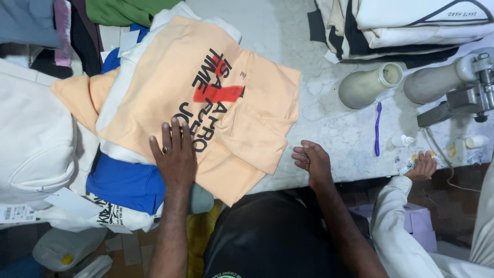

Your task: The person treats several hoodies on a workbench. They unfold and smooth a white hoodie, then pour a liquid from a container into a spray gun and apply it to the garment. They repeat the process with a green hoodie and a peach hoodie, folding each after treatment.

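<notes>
A folded peach shirt (206,87) with black and red print lies on top of a pile of clothes at the left of the marble table (329,118). My left hand (175,157) rests flat on the shirt's near edge, fingers spread, a ring on one finger. My right hand (312,160) sits on the table's front edge, just right of the shirt's folded sleeve, fingers loosely curled and holding nothing. Under the peach shirt lie a blue garment (126,183) and white ones (31,139).
Folded white and black clothes (401,25) are stacked at the back right. Two grey cones (368,85) lie beside a metal machine (471,98). A purple toothbrush (378,128) and a small bottle (401,140) lie near another person's hand (424,166) in a white sleeve.
</notes>
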The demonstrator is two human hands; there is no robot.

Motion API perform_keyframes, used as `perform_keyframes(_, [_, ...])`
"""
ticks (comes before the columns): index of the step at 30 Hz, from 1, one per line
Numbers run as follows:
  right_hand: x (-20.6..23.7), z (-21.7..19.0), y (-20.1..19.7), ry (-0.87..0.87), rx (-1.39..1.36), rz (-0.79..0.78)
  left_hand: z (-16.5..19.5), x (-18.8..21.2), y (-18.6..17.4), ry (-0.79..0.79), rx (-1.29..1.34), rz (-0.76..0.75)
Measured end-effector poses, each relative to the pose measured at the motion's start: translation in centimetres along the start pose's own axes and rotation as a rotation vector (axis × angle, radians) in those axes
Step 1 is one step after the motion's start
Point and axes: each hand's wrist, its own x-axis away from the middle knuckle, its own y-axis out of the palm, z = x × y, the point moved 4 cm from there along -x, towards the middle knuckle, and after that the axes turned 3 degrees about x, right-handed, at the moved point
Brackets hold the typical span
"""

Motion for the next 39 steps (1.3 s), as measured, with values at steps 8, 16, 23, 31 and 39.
perform_keyframes(8, [0.9,-5.0,10.2,-0.799,1.049,-0.114,5.3,2.5,1.3,-0.258,0.625,-0.441])
perform_keyframes(16, [3.0,-3.0,-0.4,-0.829,0.927,-0.666,0.6,8.5,-0.3,-0.219,0.806,-0.519])
perform_keyframes(23, [4.1,-5.7,-3.4,-0.563,1.275,-0.260,-4.0,10.6,-5.7,-0.154,0.539,-0.576])
perform_keyframes(31, [6.1,-6.4,11.1,-1.240,1.386,-0.599,3.9,6.5,-5.6,-0.319,0.342,-0.773])
perform_keyframes(39, [-7.2,-11.2,6.1,-0.441,0.095,-0.350,-3.0,11.4,-7.9,-0.459,1.210,-0.354])
